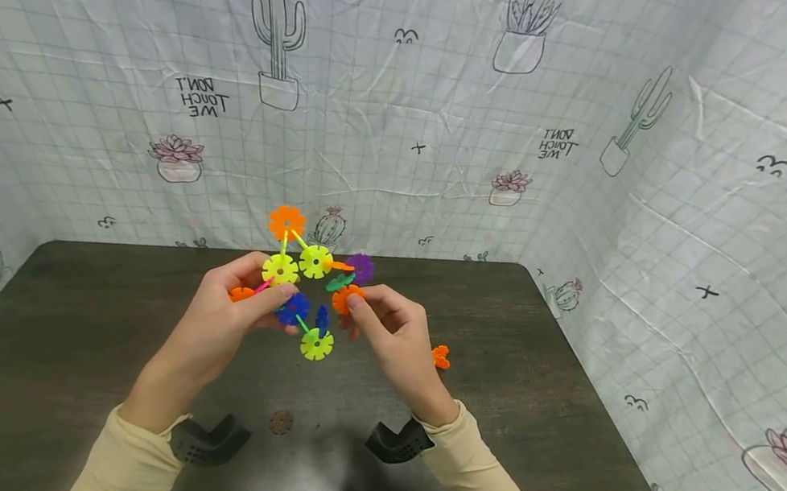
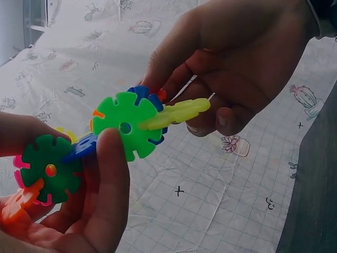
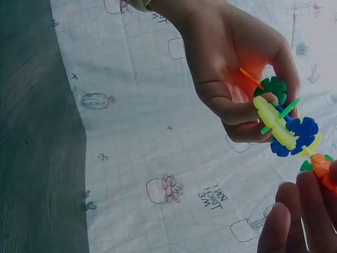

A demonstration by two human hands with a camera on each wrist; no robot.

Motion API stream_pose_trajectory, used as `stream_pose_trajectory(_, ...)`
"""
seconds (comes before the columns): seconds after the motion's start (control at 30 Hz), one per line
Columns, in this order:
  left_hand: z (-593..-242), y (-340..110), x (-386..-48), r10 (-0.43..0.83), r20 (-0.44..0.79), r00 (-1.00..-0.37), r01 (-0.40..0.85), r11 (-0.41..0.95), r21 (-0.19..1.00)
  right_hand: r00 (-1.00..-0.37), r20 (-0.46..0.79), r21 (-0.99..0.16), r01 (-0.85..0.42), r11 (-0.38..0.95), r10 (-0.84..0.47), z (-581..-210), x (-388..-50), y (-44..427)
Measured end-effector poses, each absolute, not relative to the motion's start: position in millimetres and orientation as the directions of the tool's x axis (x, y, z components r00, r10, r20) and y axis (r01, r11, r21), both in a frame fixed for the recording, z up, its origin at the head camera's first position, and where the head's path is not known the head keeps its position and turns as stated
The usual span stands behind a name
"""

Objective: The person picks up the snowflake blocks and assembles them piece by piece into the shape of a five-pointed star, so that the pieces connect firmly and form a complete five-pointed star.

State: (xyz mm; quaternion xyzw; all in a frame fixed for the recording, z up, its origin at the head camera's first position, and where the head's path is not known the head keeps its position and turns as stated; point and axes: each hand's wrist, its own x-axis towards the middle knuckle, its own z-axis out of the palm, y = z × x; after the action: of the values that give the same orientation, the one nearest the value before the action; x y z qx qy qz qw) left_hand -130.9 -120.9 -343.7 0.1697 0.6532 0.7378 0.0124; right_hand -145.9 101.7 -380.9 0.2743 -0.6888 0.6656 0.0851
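Both hands hold up one linked chain of notched, flower-shaped plastic discs, slotted together edge to edge. In the head view my left hand (image 1: 223,317) pinches it at the left, its thumb by a blue disc (image 1: 293,310). My right hand (image 1: 404,337) pinches an orange disc (image 1: 347,300) at the right. Between them rise two yellow discs (image 1: 316,261), with another orange disc (image 1: 286,222) on top. Near the right fingers are a purple disc (image 1: 361,267) and a green one. A light green disc (image 2: 126,124) shows large in the left wrist view. Fingers hide parts of the chain.
A dark wooden table (image 1: 502,427) lies below the hands. On it are a loose brown disc (image 1: 281,422) and an orange piece (image 1: 440,357) partly behind the right wrist. A white cactus-print cloth (image 1: 377,101) hangs behind and at the sides. Black mounts (image 1: 210,440) sit at both wrists.
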Motion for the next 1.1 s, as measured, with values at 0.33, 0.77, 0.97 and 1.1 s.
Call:
stream_pose_trajectory(0.33,-344,-122,-132,0.265,0.221,-0.938,0.185,-0.155,0.970,-0.836,0.503,-0.836,-0.407,-0.368,-0.217,-380,-151,108)
stream_pose_trajectory(0.77,-345,-129,-137,0.377,0.250,-0.892,0.127,-0.321,0.938,-0.905,0.365,-0.848,-0.225,-0.480,-0.220,-382,-149,103)
stream_pose_trajectory(0.97,-347,-129,-137,0.374,0.244,-0.895,0.132,-0.299,0.945,-0.913,0.384,-0.803,-0.253,-0.540,-0.142,-381,-146,100)
stream_pose_trajectory(1.1,-347,-126,-135,0.302,0.255,-0.919,0.175,-0.267,0.948,-0.909,0.404,-0.774,-0.283,-0.566,-0.098,-379,-143,96)
